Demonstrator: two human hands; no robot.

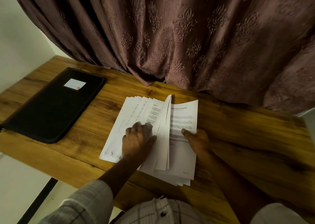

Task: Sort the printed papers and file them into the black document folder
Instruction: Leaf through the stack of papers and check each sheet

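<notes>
Checked sleeve (pixel 88 201); left hand (pixel 136 142) flat on fanned papers (pixel 117 133); right hand (pixel 197 142) pinches titled sheet (pixel 183 114)

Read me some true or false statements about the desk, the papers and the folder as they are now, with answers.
1. The folder lies closed on the desk. True.
2. The folder is to the right of the papers. False: it lies to their left.
3. The papers are fanned out rather than squared up. True.
4. The right hand rests on the folder. False: it holds the papers' right edge, thumb on top.
5. The left hand rests on the papers. True.
</notes>
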